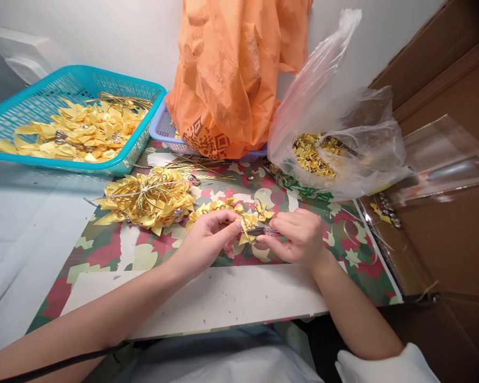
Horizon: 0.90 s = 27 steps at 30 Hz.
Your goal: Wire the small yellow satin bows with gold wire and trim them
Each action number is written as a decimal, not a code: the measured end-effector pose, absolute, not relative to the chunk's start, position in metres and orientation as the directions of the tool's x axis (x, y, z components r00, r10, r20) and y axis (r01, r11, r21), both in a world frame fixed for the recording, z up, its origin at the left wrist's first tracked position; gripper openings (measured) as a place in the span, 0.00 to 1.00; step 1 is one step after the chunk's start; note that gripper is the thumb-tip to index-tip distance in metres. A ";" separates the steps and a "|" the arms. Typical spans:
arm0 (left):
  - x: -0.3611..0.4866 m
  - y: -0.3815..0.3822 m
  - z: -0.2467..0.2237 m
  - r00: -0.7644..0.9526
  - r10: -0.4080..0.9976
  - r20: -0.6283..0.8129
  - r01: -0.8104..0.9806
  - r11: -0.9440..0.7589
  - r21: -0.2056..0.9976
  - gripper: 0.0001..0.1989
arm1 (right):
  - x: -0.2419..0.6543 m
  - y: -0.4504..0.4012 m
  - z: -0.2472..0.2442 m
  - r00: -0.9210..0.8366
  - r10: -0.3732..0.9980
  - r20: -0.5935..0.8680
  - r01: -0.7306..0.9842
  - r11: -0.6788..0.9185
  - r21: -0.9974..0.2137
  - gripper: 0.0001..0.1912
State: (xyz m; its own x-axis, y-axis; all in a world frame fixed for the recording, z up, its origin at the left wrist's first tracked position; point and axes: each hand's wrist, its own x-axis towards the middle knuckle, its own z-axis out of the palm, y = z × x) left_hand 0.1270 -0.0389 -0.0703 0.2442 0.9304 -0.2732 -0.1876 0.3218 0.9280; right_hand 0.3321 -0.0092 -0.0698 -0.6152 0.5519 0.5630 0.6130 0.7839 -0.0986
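My left hand [211, 234] pinches a yellow ribbon bow [247, 223] with a gold tie on it between thumb and fingers. From the right, my right hand [297, 235] is closed round a small dark metal tool with a pinkish grip [269, 231]; its narrow tip meets the bow. My fingers hide most of the tool, so its exact kind is unclear. Just behind lies another small bow with a gold loop [262, 210]. More yellow bows [219, 206] lie behind my left hand. To the left sits a tied bundle of yellow bows [146, 199].
A teal basket [59, 166] of yellow bows stands at the left. Behind are gold ties [199, 166], a purple basket [159, 125] and an orange bag [231, 80]. An opened plastic bag [367, 143] with gold pieces stands right, near cardboard [455, 229]. White paper [239, 295] covers the table's front.
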 end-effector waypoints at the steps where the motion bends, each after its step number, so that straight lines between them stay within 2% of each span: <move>1: 0.127 -0.039 -0.070 0.243 0.931 -0.272 -0.188 0.320 0.928 0.13 | 0.333 -0.009 -0.070 -0.612 0.563 0.555 0.614 0.781 -0.115 0.23; 4: 0.126 -0.038 -0.071 0.236 0.932 -0.275 -0.191 0.322 0.927 0.12 | 0.335 -0.007 -0.071 -0.553 0.625 0.551 0.612 0.753 -0.240 0.23; 8: 0.126 -0.037 -0.070 0.238 0.937 -0.255 -0.185 0.301 0.936 0.11 | 0.333 -0.005 -0.069 -0.360 0.752 0.552 0.522 0.653 -0.549 0.24; 10: 0.126 -0.037 -0.071 0.242 0.941 -0.236 -0.187 0.284 0.940 0.11 | 0.327 -0.007 -0.070 -0.285 0.842 0.458 0.465 0.539 -0.702 0.19; 12: 0.127 -0.037 -0.071 0.246 0.943 -0.226 -0.197 0.276 0.941 0.10 | 0.320 -0.010 -0.073 -0.284 0.908 0.308 0.394 0.403 -0.826 0.12; 15: 0.127 -0.037 -0.073 0.243 0.943 -0.227 -0.204 0.278 0.939 0.09 | 0.311 -0.015 -0.081 -0.339 0.923 0.184 0.307 0.293 -0.905 0.06; 17: 0.128 -0.037 -0.075 0.228 0.945 -0.235 -0.213 0.284 0.935 0.10 | 0.308 -0.017 -0.086 -0.323 0.924 0.206 0.288 0.303 -0.908 0.05; 20: 0.127 -0.037 -0.077 0.191 0.945 -0.266 -0.268 0.311 0.912 0.12 | 0.306 -0.020 -0.089 -0.262 0.900 0.349 0.290 0.419 -0.860 0.08; 24: 0.127 -0.036 -0.077 0.169 0.935 -0.311 -0.303 0.350 0.887 0.14 | 0.305 -0.022 -0.088 -0.234 0.735 0.637 0.430 0.665 -0.610 0.13; 27: 0.127 -0.036 -0.076 0.161 0.931 -0.326 -0.305 0.361 0.881 0.16 | 0.305 -0.023 -0.088 -0.261 0.640 0.723 0.510 0.727 -0.459 0.14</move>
